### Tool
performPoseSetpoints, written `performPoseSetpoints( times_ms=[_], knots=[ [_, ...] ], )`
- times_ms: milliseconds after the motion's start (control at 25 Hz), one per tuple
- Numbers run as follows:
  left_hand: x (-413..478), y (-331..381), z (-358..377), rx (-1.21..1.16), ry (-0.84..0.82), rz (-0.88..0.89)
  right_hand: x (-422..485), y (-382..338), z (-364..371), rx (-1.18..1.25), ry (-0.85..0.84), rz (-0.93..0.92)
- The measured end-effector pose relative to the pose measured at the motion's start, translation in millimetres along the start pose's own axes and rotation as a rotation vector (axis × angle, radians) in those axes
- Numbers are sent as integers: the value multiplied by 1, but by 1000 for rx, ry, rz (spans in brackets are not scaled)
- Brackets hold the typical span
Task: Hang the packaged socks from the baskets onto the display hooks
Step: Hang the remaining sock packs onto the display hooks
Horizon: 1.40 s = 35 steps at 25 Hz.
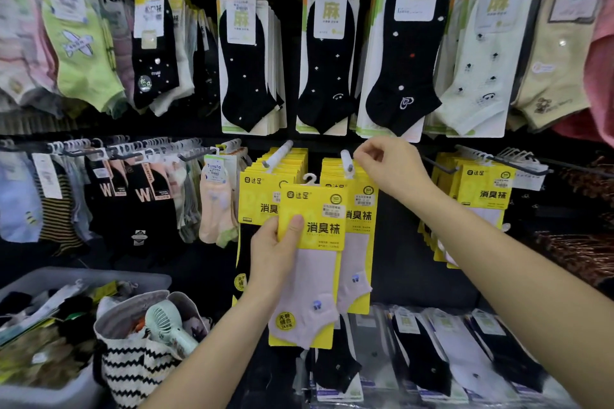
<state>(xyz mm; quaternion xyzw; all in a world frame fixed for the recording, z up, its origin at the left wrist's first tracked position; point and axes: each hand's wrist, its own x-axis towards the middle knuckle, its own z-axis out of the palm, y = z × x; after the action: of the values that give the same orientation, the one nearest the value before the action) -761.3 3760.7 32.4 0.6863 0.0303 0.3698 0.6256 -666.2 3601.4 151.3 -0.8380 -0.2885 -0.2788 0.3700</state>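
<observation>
My left hand [277, 247] grips a yellow pack of pale pink socks [312, 262] by its left edge, thumb on the front, its small white hanger free below the hooks. My right hand [388, 164] is raised at the tip of a white-capped display hook [347, 159], fingers pinched together there. A stack of matching yellow packs [360, 209] hangs on that hook, right behind the held pack. Another white-capped hook [279, 153] to the left carries more yellow packs. A grey basket [83, 279] of loose sock packs sits at the lower left.
Black and pale ankle socks [247, 66] hang in rows above. More yellow packs [481, 196] hang to the right. A zigzag-patterned bag [133, 372] with a mint handheld fan [166, 325] stands by the basket. Packaged socks [432, 359] lie on a shelf below.
</observation>
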Motion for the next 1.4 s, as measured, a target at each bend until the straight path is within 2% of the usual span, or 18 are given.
performPoseSetpoints(
  times_ms=[160, 320, 440, 720, 920, 1200, 1400],
  knots=[
    [-6, 1, 28, -5, -82, -30, -21, -6, -7, 79, -243, -102],
    [-11, 1, 48, -7, -131, -32, -21, 11, -16, 56, -206, -19],
    [-11, 0, 54, -25, -141, -38, -20, 20, -19, 103, -242, 44],
    [4, 5, 57, -70, -80, -44, -3, 14, -15, -5, -125, 29],
    [10, 2, 55, -84, -47, -58, 10, 6, -4, -56, -170, 3],
    [10, 1, 58, -144, -57, -33, 5, 6, -8, 104, -144, 84],
    [3, 2, 64, -178, -68, -27, 0, 4, -13, 127, -146, 79]
  ],
)
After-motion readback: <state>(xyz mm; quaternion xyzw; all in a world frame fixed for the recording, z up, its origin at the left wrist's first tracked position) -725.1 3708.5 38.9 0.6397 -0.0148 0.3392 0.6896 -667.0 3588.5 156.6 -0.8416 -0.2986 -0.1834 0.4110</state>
